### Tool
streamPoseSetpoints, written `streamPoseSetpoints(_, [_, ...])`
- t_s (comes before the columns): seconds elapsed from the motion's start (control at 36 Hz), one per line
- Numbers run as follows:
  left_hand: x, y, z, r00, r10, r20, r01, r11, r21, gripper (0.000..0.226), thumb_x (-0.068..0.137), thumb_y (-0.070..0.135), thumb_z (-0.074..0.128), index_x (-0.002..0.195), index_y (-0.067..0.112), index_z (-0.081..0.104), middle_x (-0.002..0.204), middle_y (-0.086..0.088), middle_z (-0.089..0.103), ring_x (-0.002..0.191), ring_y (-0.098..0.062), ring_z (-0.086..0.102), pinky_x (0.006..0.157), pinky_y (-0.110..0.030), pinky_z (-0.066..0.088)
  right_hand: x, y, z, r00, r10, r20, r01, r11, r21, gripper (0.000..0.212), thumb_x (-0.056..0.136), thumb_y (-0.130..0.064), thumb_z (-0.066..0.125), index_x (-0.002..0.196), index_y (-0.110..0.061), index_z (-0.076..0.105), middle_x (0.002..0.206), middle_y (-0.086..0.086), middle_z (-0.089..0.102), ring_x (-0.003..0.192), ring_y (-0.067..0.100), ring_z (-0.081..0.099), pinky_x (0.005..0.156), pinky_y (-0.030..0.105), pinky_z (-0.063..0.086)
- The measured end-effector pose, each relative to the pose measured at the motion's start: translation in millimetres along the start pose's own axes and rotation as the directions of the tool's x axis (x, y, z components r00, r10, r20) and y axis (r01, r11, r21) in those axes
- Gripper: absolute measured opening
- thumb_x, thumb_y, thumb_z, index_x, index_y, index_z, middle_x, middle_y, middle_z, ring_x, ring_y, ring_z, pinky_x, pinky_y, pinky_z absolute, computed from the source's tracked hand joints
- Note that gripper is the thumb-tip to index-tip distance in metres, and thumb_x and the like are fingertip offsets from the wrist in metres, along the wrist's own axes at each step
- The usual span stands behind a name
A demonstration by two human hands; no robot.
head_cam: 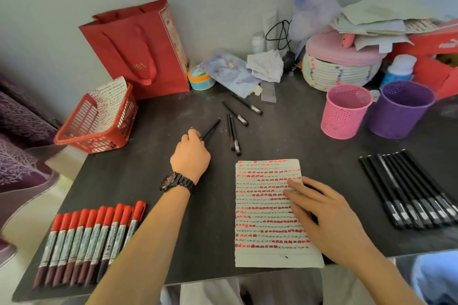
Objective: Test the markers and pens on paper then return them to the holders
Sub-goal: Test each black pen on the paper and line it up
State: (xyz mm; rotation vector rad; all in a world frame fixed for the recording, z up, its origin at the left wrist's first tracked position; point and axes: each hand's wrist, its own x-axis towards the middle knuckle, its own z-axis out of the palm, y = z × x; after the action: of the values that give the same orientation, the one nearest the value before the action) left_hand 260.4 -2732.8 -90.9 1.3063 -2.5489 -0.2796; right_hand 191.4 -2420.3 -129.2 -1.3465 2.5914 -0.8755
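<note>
at the near left edge of the bench [210, 230] a row of red-capped markers [91, 242] lies side by side, caps pointing away from the person, the left forearm passing just beside them. near the middle of the near edge lies a sheet of paper [270, 213] covered in rows of red dashes and small scribbles. the right grip [329, 225] rests flat on the right side of this sheet, fingers straight and spread, holding nothing. something dark shows beside its thumb, and i cannot tell whether it is a pen or a shadow. to the right, well apart from that grip, a row of black pens [409, 188] lies packed together at a slant.

farther in, the left grip [190, 153], with a dark watch [177, 182] on its wrist, is curled round the lower end of a black pen [210, 129]. the pen sticks out from the fingers and points up and to the right, low over the bench. just to the right of it two loose pens [234, 135] lie touching side by side, and two more [235, 113] [247, 104] lie beyond them, apart from each other.

left of the left grip sits a red basket [96, 126] with a marked sheet in it. at the far right a pink holder [345, 111] and a purple holder [400, 109] stand upright, just beside each other, well away from both grips. against the wall stand a red bag [138, 49], a woven basket with a pink lid [342, 62] and a pile of papers [376, 22].
</note>
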Motion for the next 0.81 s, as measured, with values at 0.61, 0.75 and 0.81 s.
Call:
streamPoseSetpoints(0.61, [-209.9, 23.0, -22.8, 0.985, 0.102, 0.139, 0.058, 0.561, -0.826, 0.036, 0.106, 0.04, 0.034, 0.081, 0.033, 0.059, 0.055, 0.008, 0.044, 0.053, -0.006, 0.038, 0.051, -0.021, 0.034, -3.4, -7.9, -7.7, 0.964, 0.187, -0.187, -0.131, 0.952, 0.276, 0.029, 0.091, -0.047, 0.061, 0.11, -0.03, 0.074, 0.115, -0.019, 0.068, 0.113, 0.001, 0.057, 0.095, 0.006, 0.037])
streamPoseSetpoints(0.75, [-230.9, 30.4, -24.6, 0.964, 0.191, 0.184, 0.066, 0.5, -0.864, 0.042, 0.102, 0.052, 0.031, 0.084, 0.031, 0.062, 0.053, 0.005, 0.04, 0.05, -0.009, 0.035, 0.051, -0.019, 0.03, -17.9, -19.5, -15.5, 0.921, 0.241, -0.307, -0.093, 0.899, 0.427, 0.025, 0.091, -0.058, 0.059, 0.107, -0.042, 0.069, 0.099, -0.025, 0.068, 0.099, 0.006, 0.063, 0.087, 0.017, 0.048])
streamPoseSetpoints(0.81, [-237.3, 28.9, -24.1, 0.957, 0.22, 0.187, 0.045, 0.525, -0.85, 0.044, 0.104, 0.055, 0.029, 0.084, 0.033, 0.061, 0.053, 0.006, 0.042, 0.051, -0.008, 0.036, 0.052, -0.019, 0.031, -30.4, -27.1, -18.7, 0.913, 0.267, -0.309, -0.087, 0.867, 0.492, 0.022, 0.086, -0.059, 0.059, 0.105, -0.051, 0.066, 0.098, -0.024, 0.068, 0.092, 0.007, 0.064, 0.079, 0.013, 0.047])
